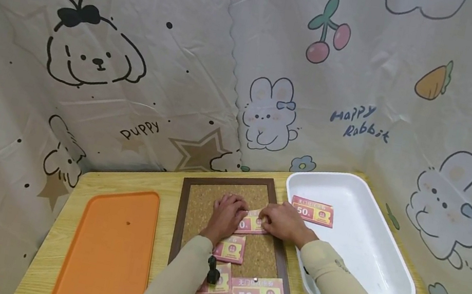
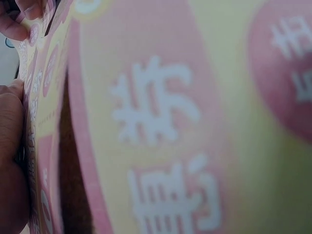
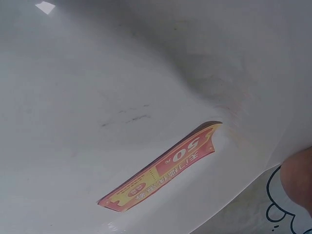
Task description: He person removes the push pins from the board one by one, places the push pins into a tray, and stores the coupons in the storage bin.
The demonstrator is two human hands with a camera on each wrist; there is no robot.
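Note:
Both hands work at one pink and yellow paper coupon high on a cork board with a dark brown frame. My left hand holds its left part, fingers bent over the paper. At the right end, my right hand pinches the coupon's edge. Just below lies a second coupon, partly behind the left wrist. Lower down are another coupon and one with a small shiny pin at its top edge. In the left wrist view, a coupon fills most of the picture.
To the right stands a white plastic basin holding a coupon stack near its far left corner. An orange tray lies left of the board. Behind the wooden table hang printed curtains.

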